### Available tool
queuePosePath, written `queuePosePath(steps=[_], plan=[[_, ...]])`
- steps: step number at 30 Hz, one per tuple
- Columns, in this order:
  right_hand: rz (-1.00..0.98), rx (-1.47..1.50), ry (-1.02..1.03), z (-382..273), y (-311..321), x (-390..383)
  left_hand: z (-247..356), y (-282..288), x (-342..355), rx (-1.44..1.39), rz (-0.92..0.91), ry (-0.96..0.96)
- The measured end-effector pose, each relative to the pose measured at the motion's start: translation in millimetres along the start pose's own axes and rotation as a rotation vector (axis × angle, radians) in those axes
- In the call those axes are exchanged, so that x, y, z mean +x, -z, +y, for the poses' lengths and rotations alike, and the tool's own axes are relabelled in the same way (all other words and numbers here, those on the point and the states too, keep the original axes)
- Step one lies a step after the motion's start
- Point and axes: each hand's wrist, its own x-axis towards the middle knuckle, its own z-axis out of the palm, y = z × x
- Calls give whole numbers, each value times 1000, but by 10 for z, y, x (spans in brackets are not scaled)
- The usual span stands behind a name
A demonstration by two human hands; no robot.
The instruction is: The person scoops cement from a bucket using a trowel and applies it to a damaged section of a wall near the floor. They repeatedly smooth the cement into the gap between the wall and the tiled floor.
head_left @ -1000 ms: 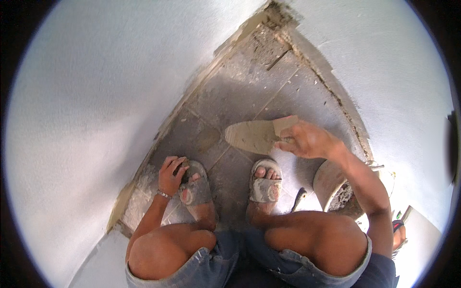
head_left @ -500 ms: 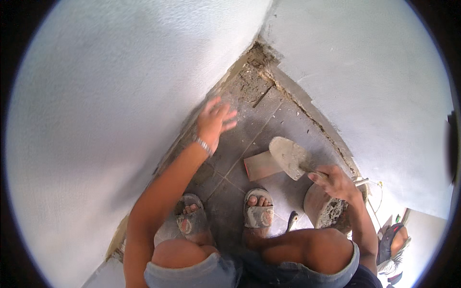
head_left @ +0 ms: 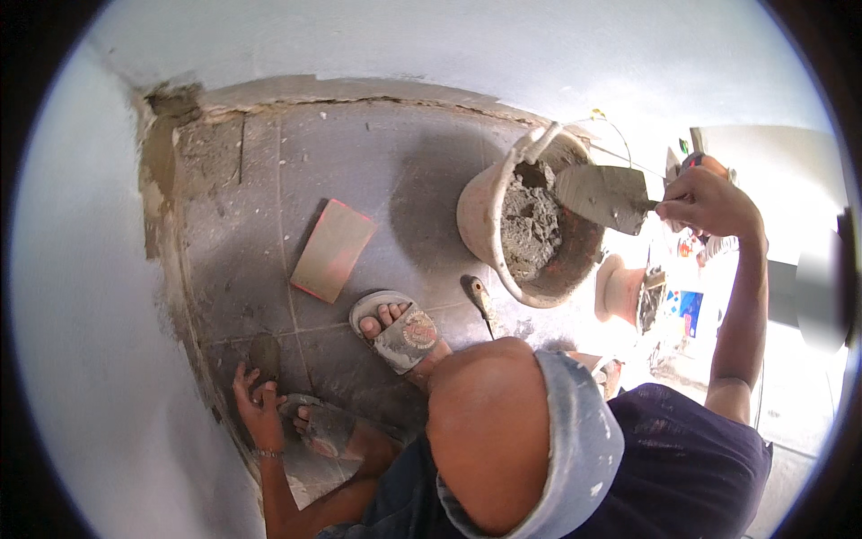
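My right hand [head_left: 709, 205] grips the handle of a trowel [head_left: 606, 195], its broad grey blade held over the mouth of a bucket [head_left: 483, 216]. Clumpy grey mortar [head_left: 528, 225] fills part of that bucket. Low at the left, my left hand [head_left: 259, 409] hangs near the wall and my sandalled foot, fingers apart and slightly curled, with nothing in them. A flat rectangular block [head_left: 333, 251], grey with reddish edges, lies on the floor tiles. Between my foot and the bucket rests another tool with a worn handle [head_left: 479, 301], its far end hidden by my knee.
Pale walls [head_left: 81, 269] meet at a rough, broken corner [head_left: 173, 101], with a strip of bare mortar along their base. Right of the bucket stands a smaller container [head_left: 624, 292]. Another person [head_left: 714, 171] is partly visible beyond my right hand.
My view has swung right, toward the bucket. The trowel has gone from above the block to over the bucket's mouth. My left hand has drawn back from the wall's corner toward my foot.
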Motion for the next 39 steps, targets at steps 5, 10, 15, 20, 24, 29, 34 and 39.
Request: queuePosePath(steps=[5, 10, 15, 20, 24, 29, 34, 39], plan=[[227, -153, 28, -106, -1288, 647, 168, 22, 190, 60, -41, -30], [424, -12, 329, -565, -1841, 501, 846, -69, 320, 161, -112, -146], [99, 179, 43, -469, -1107, 299, 1062, 134, 251, 161, -93, -135], [240, 143, 150, -593, -1512, 552, 1093, 1, 251, 181, -98, -123], [225, 228, 342, -186, -1905, 748, 1206, -19, 250, 184, -167, -160], [-19, 600, 34, -361, -1859, 449, 1449, 256, 251, 266, -137, -125], [257, 580, 165, -279, -2128, 414, 1690, 392, 438, 400, -172, -125], [271, 384, 136, -147, -2012, 219, 1916, 176, 542, 321, -225, -140]])
